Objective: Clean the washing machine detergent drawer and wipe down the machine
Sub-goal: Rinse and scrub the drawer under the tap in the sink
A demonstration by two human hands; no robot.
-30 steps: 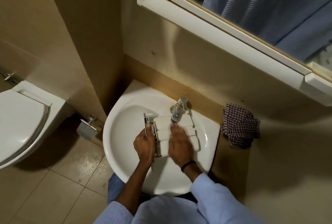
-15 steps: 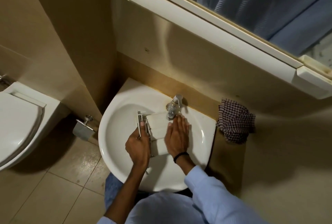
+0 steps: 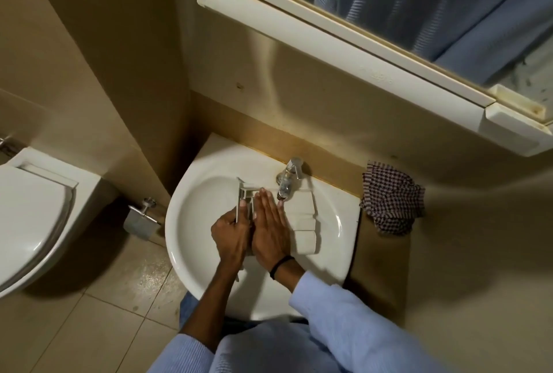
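The white detergent drawer (image 3: 303, 224) lies in the white basin (image 3: 194, 223), under the chrome tap (image 3: 288, 178). Its grey front panel points left. My left hand (image 3: 232, 236) grips the drawer at that front panel. My right hand (image 3: 269, 229) lies flat on the drawer with straight fingers, pressing its left part beside the tap's spout. The drawer's right compartments show uncovered.
A checked cloth (image 3: 392, 200) lies bunched on the ledge right of the basin. A toilet (image 3: 33, 223) stands at the left, with a paper holder (image 3: 140, 218) on the wall between. A mirror cabinet (image 3: 359, 52) hangs overhead.
My right hand has slid left across the drawer, uncovering its right compartments. The left hand has kept its grip on the front panel.
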